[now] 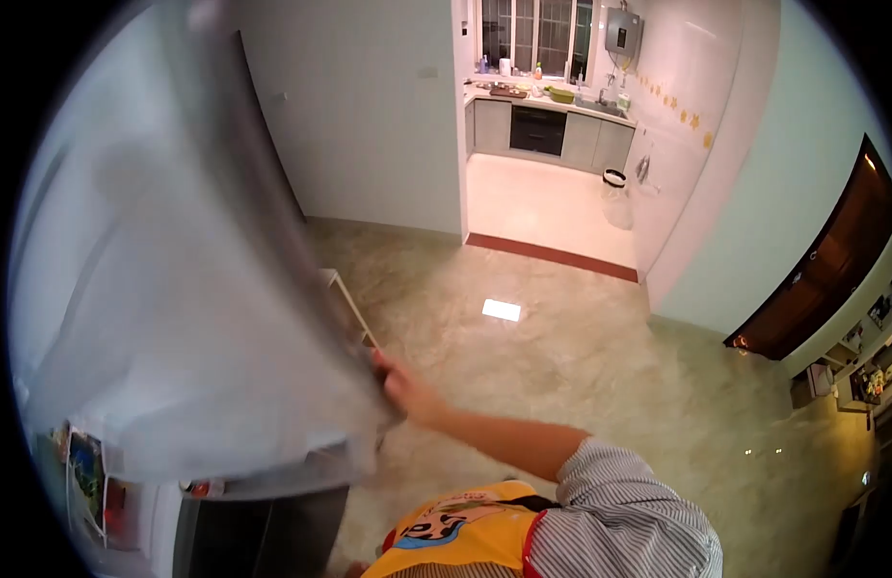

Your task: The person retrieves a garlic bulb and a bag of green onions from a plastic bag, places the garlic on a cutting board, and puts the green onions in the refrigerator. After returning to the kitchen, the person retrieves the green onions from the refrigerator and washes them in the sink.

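My right hand [405, 385] reaches across to the left, its fingers closed on the dark edge of a large pale panel that looks like a refrigerator door [205, 289]. The panel is smeared by motion and fills most of the left side. Below its lower edge are a dark grey cabinet-like front [263, 530] and a small item with a red part [207, 488]. My left hand is outside the view. A yellow apron [465, 530] with a cartoon print covers my front, over a striped sleeve.
Behind the panel shows a pale wooden frame [354, 308]. Beyond tiled floor [552, 385], a dark red threshold [552, 257] leads into a kitchen with a counter [489, 96] and a waste bin [613, 178]. A brown door [822, 260] and shelves [851, 347] stand right.
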`<state>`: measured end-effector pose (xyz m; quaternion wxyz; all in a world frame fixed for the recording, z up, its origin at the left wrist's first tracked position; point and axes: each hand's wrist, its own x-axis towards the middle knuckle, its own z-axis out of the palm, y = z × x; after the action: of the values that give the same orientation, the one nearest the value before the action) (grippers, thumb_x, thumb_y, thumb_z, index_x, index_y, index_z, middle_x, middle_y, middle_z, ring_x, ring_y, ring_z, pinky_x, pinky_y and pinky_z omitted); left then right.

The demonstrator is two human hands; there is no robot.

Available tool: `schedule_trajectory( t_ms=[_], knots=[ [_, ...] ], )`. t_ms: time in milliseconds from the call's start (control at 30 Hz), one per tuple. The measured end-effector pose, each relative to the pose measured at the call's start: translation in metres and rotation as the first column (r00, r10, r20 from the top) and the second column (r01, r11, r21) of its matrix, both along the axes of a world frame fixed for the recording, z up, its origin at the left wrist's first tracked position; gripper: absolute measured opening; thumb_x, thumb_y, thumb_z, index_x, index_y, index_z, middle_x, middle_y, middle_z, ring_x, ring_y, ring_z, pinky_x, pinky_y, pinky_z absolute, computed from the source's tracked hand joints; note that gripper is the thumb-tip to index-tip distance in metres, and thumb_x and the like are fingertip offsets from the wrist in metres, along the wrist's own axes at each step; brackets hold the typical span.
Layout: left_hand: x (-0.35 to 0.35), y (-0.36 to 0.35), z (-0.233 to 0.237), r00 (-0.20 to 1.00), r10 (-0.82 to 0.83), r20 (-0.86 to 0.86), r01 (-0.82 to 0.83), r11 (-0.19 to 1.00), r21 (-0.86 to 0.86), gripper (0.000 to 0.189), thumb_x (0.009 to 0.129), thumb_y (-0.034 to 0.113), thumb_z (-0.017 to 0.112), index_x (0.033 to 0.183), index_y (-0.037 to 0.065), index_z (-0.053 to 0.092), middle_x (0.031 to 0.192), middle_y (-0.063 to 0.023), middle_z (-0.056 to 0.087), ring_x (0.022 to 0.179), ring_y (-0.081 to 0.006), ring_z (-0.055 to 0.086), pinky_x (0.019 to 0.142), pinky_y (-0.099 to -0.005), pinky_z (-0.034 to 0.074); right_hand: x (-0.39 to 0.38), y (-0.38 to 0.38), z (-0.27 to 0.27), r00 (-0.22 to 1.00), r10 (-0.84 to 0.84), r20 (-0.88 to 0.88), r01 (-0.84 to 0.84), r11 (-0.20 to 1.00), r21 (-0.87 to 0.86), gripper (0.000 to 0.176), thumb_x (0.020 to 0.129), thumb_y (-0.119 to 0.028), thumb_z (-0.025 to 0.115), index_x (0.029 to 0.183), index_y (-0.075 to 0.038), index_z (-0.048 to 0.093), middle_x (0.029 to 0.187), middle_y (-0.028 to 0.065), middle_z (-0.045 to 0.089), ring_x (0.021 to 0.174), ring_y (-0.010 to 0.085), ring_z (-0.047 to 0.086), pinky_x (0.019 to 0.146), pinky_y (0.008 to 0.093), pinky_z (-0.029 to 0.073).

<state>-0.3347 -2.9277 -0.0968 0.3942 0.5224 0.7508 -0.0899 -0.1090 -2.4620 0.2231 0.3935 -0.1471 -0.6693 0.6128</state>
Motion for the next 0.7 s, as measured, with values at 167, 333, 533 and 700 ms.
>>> schedule_trajectory(
  t_ms=[167,333,533,700],
  knots=[
    [0.076,0.134,0.025,0.961,0.248,0.123,-0.241,0.968,-0.067,0.028,0.093,0.028,0.058,0.101,0.006,0.074,0.108,-0.0143,0.073,0.101,-0.0302,0.069,0.089,-0.0432,0.053,0.114,-0.037,0.07,0.769,0.59,0.247,-0.613,0.79,0.022,0.059,0.098,-0.036,0.064,0.147,-0.01,0.045,0.137,0.0123,0.056,0.125,0.0225,0.052,0.107,0.0398,0.041],
    [0.135,0.246,0.05,0.832,0.477,0.283,-0.512,0.857,0.063,0.027,0.094,0.026,0.057,0.101,0.007,0.074,0.106,-0.0132,0.073,0.098,-0.0283,0.068,0.086,-0.0425,0.054,0.159,0.053,0.158,0.76,0.639,-0.124,-0.628,0.769,0.117,0.04,0.102,-0.043,0.054,0.106,-0.006,0.066,0.095,0.0088,0.067,0.085,0.0287,0.063,0.076,0.0398,0.05],
    [0.181,0.317,0.042,0.766,0.561,0.314,-0.584,0.811,-0.022,0.026,0.094,0.025,0.057,0.101,0.007,0.074,0.104,-0.0119,0.073,0.094,-0.0261,0.068,0.083,-0.0416,0.054,0.21,0.196,0.311,0.573,0.583,-0.575,-0.09,0.743,0.663,0.019,0.096,-0.025,0.056,0.096,-0.007,0.062,0.091,0.0064,0.063,0.079,0.024,0.061,0.068,0.0382,0.048],
    [0.187,0.366,0.0,0.886,0.414,0.21,-0.368,0.902,-0.225,0.025,0.095,0.023,0.057,0.101,0.007,0.074,0.102,-0.0108,0.073,0.09,-0.0242,0.068,0.08,-0.0409,0.054,0.196,0.311,0.317,0.429,0.327,-0.842,0.579,0.615,0.535,0.005,0.092,-0.013,0.06,0.093,-0.012,0.055,0.076,0.0056,0.063,0.054,0.0178,0.052,0.045,0.0321,0.036]
  ],
)
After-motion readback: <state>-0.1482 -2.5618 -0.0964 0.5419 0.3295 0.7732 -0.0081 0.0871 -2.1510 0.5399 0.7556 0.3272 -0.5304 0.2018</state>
